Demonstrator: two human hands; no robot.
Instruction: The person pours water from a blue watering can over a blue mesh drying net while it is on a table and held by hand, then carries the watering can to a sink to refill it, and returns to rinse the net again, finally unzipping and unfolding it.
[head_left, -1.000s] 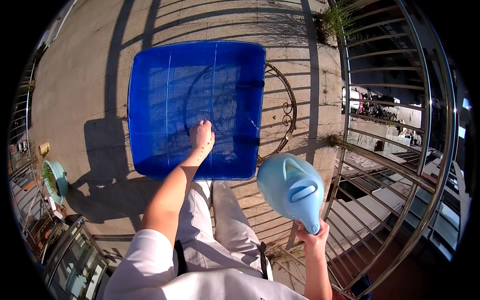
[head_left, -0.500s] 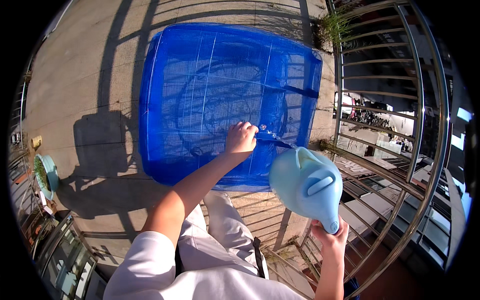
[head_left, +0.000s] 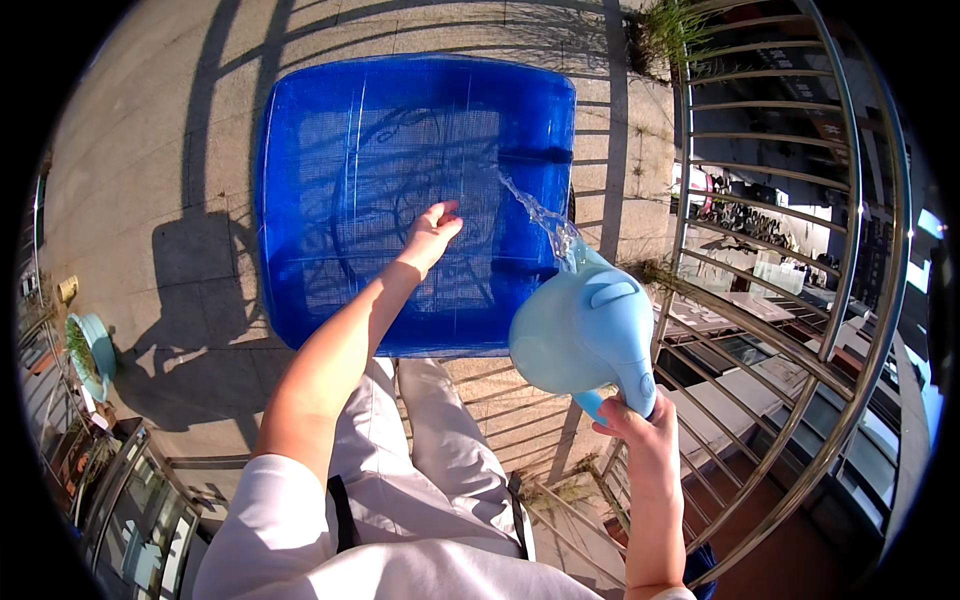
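Surface: paved stone floor, sunlit, striped with railing shadows. Outdoor balcony or terrace; curved metal railing just right of the right grip, rooftops visible through it.

Count: one blue mesh tray, one light blue watering jug, one small potted plant far left of both grips, two hands.

Containers: the tray is large, rectangular, with a mesh bottom and raised rim. It sits ahead of the left grip and under it; only water is visible in it (mesh shows the floor pattern through). The jug is tilted forward, spout toward the tray, and a thin stream of water arcs from the spout onto the tray's right part, just right of the left grip.

Left hand: grip open, fingers spread, palm down on the tray mesh, holding nothing.

Right hand: grip closed around the jug handle at its lower end; the jug body sits directly above and ahead of that grip, beside the tray's near right corner.

Person's light trousers sit below both grips.
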